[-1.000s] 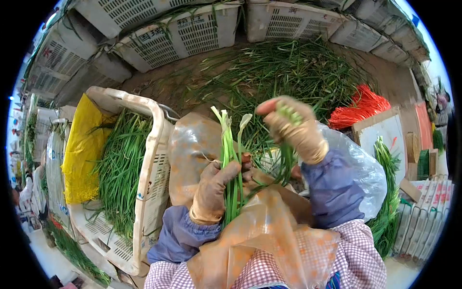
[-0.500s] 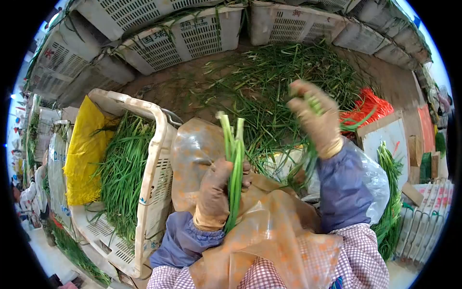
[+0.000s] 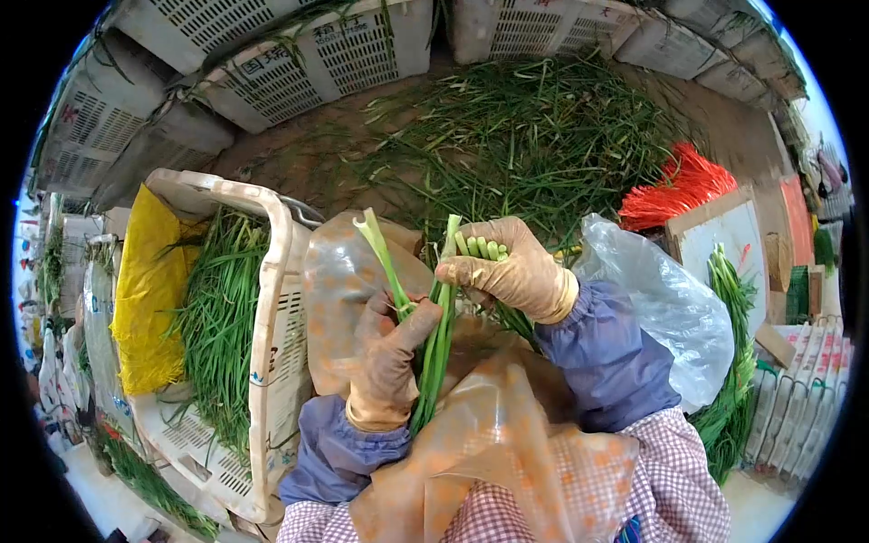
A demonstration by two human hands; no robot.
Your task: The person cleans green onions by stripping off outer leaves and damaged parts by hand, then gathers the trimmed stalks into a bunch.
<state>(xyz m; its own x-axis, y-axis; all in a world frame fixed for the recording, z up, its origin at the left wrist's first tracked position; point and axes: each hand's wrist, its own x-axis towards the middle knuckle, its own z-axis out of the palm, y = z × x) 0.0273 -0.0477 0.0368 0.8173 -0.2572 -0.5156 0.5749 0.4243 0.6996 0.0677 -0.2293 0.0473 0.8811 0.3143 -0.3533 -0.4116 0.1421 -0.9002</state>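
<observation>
My gloved left hand (image 3: 386,357) is closed around a few long green stalks (image 3: 434,353) that look like scallions or green garlic. One pale-ended stalk leans left above its thumb; another stands more upright to the right. My gloved right hand (image 3: 518,271) holds a small bunch of the same stalks (image 3: 482,247), their pale ends in a row above the fingers. Its thumb and forefinger meet at the upright stalk beside my left hand. Leaves from that bunch hang below the right palm. A translucent orange-patterned apron (image 3: 493,416) covers my lap beneath both hands.
At left stands a white plastic basket (image 3: 272,362) containing greens (image 3: 222,317) and a yellow sack (image 3: 149,299). Loose leaves (image 3: 543,136) litter the floor ahead, before stacked crates (image 3: 344,54). Red ties (image 3: 679,185), a clear plastic bag (image 3: 670,308) and a bundle of greens (image 3: 729,362) lie at right.
My right hand has come down and left to the stalks at my left hand, carrying its bunch. One stalk in my left hand now leans away to the left.
</observation>
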